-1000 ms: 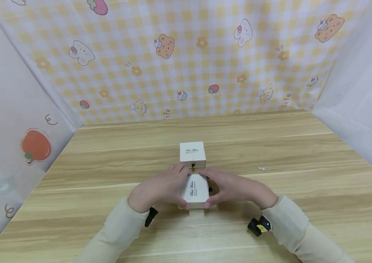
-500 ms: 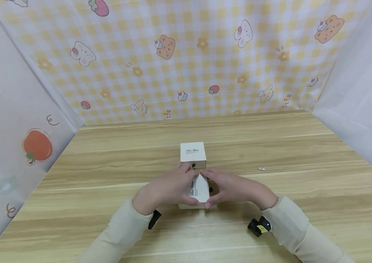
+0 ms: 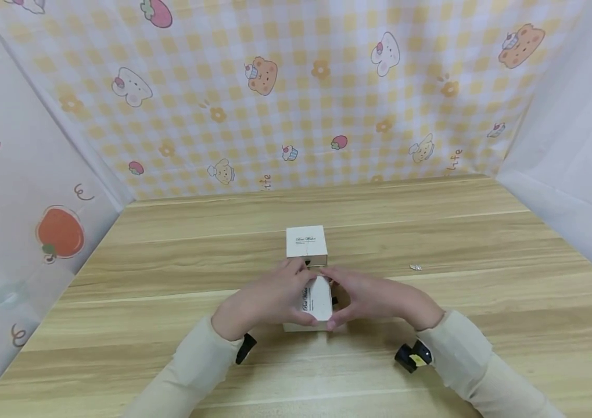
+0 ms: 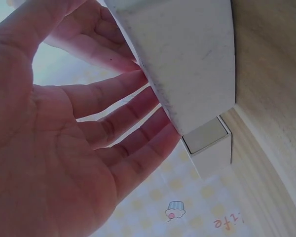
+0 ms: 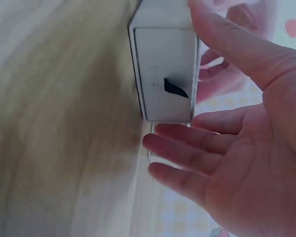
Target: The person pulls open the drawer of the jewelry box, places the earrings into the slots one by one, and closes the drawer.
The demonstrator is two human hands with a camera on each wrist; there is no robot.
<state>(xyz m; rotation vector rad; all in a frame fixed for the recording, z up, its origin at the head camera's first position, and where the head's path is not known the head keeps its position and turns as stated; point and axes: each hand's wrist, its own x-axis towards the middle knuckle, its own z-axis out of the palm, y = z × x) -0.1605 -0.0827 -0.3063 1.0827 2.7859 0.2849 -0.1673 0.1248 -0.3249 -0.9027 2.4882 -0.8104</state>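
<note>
A small white drawer-style gift box point(image 3: 320, 299) printed "Best Wishes" rests on the wooden table between both hands. Its right end shows a drawer front point(image 5: 158, 59) with a black ribbon tab point(image 5: 175, 89). My left hand point(image 3: 269, 296) lies over the box's left part, fairly straight fingertips touching the top edge in the left wrist view, thumb by the near edge. With thumb and index finger my right hand point(image 3: 366, 296) spans the right end from near corner to far corner; its other fingers extend past the far side, off the box.
A second white box point(image 3: 306, 241) of the same kind stands just behind, its black tab facing the hands. A small shiny scrap point(image 3: 415, 267) lies to the right on the table point(image 3: 458, 232). A yellow checked cloth point(image 3: 296, 104) hangs at the back.
My left hand has slid to the right across the box top, covering more of the print. The right hand and both boxes stay nearly in place.
</note>
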